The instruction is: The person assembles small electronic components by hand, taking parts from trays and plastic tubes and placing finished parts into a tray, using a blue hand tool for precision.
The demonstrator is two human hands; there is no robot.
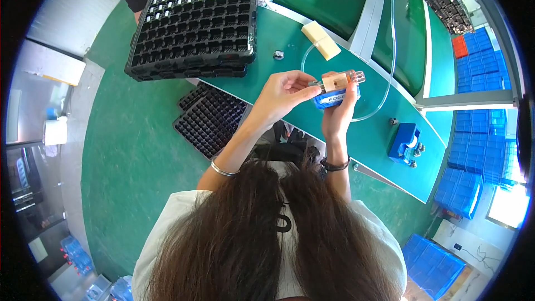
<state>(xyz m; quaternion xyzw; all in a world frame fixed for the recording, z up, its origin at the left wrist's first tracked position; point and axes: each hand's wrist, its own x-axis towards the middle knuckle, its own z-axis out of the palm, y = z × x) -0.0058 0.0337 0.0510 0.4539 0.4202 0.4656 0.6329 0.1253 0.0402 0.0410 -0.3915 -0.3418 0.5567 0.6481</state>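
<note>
In front of me, both hands are raised over the green table (278, 28). My right hand (339, 116) is closed from below around a small blue boxy device (332, 99) with pale lettering. Across its top lies a cream-coloured block (336, 82), and a clear cylindrical piece (357, 77) sticks out at the right end, by my right thumb. My left hand (285, 93) pinches the left end of this assembly with thumb and fingers; the small dark end there is partly hidden. Behind the hands rests a pale yellow block pair (321, 40), with a clear tube (305, 56) beside it.
Stacked black trays (192, 39) with small parts in the far rows stand at the left; more trays (212, 117) sit lower down. A small metallic part (278, 54) lies on the table. To the right are a blue holder (404, 142), a looping tube (393, 39) and a green conveyor (398, 33).
</note>
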